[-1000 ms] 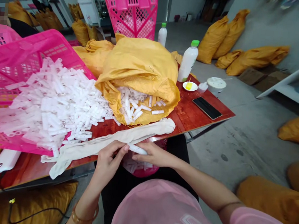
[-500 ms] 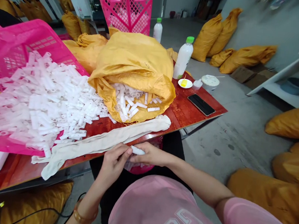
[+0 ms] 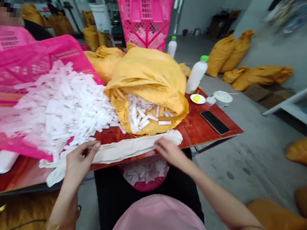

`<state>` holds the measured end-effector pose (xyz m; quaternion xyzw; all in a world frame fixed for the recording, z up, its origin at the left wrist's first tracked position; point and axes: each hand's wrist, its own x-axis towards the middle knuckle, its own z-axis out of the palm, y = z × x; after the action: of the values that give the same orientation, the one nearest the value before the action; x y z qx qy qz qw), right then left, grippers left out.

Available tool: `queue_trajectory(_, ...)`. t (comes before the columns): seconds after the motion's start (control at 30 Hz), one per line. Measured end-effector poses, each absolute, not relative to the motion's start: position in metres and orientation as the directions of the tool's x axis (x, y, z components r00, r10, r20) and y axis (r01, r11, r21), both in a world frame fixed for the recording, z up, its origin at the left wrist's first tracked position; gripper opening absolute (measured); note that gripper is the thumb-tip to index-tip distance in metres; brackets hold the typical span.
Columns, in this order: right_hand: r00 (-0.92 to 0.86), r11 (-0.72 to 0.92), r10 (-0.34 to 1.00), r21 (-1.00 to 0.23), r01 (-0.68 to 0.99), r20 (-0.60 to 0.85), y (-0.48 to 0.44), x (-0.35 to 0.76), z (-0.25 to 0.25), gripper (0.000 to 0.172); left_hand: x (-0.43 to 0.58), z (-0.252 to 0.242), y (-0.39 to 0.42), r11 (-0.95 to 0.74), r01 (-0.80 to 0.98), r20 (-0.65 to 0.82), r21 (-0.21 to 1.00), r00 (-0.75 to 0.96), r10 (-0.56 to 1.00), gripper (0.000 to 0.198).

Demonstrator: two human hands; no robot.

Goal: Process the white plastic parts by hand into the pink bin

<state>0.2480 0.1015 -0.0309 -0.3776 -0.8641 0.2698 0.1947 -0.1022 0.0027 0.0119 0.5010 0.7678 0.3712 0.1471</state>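
My left hand (image 3: 81, 160) is over the left part of a long off-white cloth (image 3: 125, 150) along the table's front edge. Its thumb and forefinger meet at the tips, and whatever they may pinch cannot be made out. Near the cloth's right end, my right hand (image 3: 170, 152) has its fingers stretched out, slightly blurred, with nothing visible in them. Short white plastic tubes (image 3: 71, 104) spill in a big heap from a tipped pink basket (image 3: 65, 44). More tubes lie in the mouth of a yellow sack (image 3: 152, 68). Below my hands, a pink container (image 3: 147, 188) on my lap holds further tubes.
On the red table (image 3: 191, 127) are a phone (image 3: 214, 122), a white bottle (image 3: 197, 76) with a green cap, a small dish (image 3: 198, 98) and a lidded tub (image 3: 223, 98). A white device (image 3: 0, 164) lies at left. Another person (image 3: 8, 38) sits behind the basket.
My hands were together over my lap on a white tube. Now they are apart, left hand toward the heap, right hand toward the cloth's end. The tube no longer shows, and the view has shifted.
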Motion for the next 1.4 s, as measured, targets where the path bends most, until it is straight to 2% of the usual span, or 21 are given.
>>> queue_trajectory(0.1, -0.489, 0.528, 0.849, -0.293, 0.797, 0.200, 0.168, 0.248, -0.023, 0.028, -0.123, -0.001, 0.025, 0.246, 0.844, 0.235, 0.476, -0.392, 0.890, 0.033)
queue_trajectory(0.17, -0.485, 0.513, 0.856, -0.180, 0.840, 0.178, 0.199, 0.241, -0.023, 0.025, -0.131, -0.011, 0.044, 0.227, 0.887, 0.211, 0.402, -0.331, 0.920, 0.032)
queue_trajectory(0.33, -0.506, 0.530, 0.847, -0.166, 0.832, 0.163, 0.207, 0.238, -0.019, 0.014, -0.137, -0.021, 0.083, 0.135, 0.932, 0.122, 0.336, -0.185, 0.975, 0.031)
queue_trajectory(0.4, -0.439, 0.478, 0.878, -0.274, 0.835, 0.193, 0.193, 0.244, -0.014, 0.018, -0.133, -0.022, 0.094, 0.090, 0.933, 0.079, 0.347, -0.125, 0.989, 0.029)
queue_trajectory(0.47, -0.342, 0.397, 0.917, -0.536, 0.745, 0.204, 0.178, 0.249, -0.009, 0.021, -0.124, -0.025, 0.104, 0.063, 0.925, 0.039, 0.374, -0.083, 0.996, 0.025)
queue_trajectory(0.53, -0.293, 0.275, 0.946, -0.821, 0.501, 0.138, 0.162, 0.251, -0.008, 0.024, -0.109, -0.031, 0.114, 0.088, 0.914, 0.008, 0.397, -0.100, 0.995, 0.018)
queue_trajectory(0.57, -0.304, 0.203, 0.948, -0.907, 0.370, 0.088, 0.155, 0.249, -0.008, 0.025, -0.101, -0.034, 0.118, 0.123, 0.907, -0.002, 0.403, -0.134, 0.991, 0.020)
queue_trajectory(0.63, -0.361, 0.071, 0.933, -0.981, 0.180, 0.001, 0.141, 0.244, -0.010, 0.026, -0.086, -0.042, 0.126, 0.207, 0.889, -0.007, 0.409, -0.224, 0.975, 0.031)
queue_trajectory(0.73, -0.436, 0.015, 0.899, -0.992, 0.127, -0.042, 0.124, 0.236, -0.010, 0.030, -0.076, -0.047, 0.130, 0.288, 0.856, 0.006, 0.429, -0.322, 0.947, 0.025)
queue_trajectory(0.83, -0.481, 0.091, 0.877, -0.980, 0.174, -0.004, 0.108, 0.234, -0.005, 0.027, -0.082, -0.040, 0.118, 0.300, 0.831, 0.022, 0.469, -0.350, 0.936, 0.017)
queue_trajectory(0.97, -0.571, 0.216, 0.818, -0.959, 0.186, 0.073, 0.088, 0.231, 0.004, 0.025, -0.081, -0.015, 0.084, 0.246, 0.796, 0.063, 0.553, -0.334, 0.940, 0.022)
queue_trajectory(1.07, -0.638, 0.263, 0.765, -0.945, 0.192, 0.084, 0.074, 0.224, 0.007, 0.027, -0.053, 0.008, 0.052, 0.148, 0.685, 0.064, 0.713, -0.274, 0.960, 0.035)
queue_trajectory(1.13, -0.668, 0.270, 0.739, -0.947, 0.174, 0.088, 0.067, 0.220, 0.007, 0.028, -0.026, 0.022, 0.031, 0.058, 0.482, 0.062, 0.874, -0.228, 0.972, 0.036)
queue_trajectory(1.17, -0.678, 0.271, 0.729, -0.949, 0.163, 0.092, 0.063, 0.218, 0.006, 0.028, -0.014, 0.027, 0.022, 0.026, 0.437, 0.072, 0.899, -0.206, 0.976, 0.035)
queue_trajectory(1.2, -0.687, 0.271, 0.721, -0.950, 0.155, 0.094, 0.061, 0.217, 0.005, 0.028, -0.004, 0.032, 0.014, -0.005, 0.429, 0.096, 0.903, -0.191, 0.977, 0.033)
queue_trajectory(1.3, -0.707, 0.289, 0.701, -0.944, 0.161, 0.094, 0.054, 0.218, 0.002, 0.027, 0.012, 0.037, -0.002, -0.095, 0.558, 0.182, 0.825, -0.104, 0.978, 0.029)
queue_trajectory(1.4, -0.690, 0.406, 0.709, -0.884, 0.230, 0.146, 0.048, 0.219, 0.001, 0.023, 0.018, 0.032, -0.008, -0.144, 0.606, 0.169, 0.783, 0.015, 0.985, 0.028)
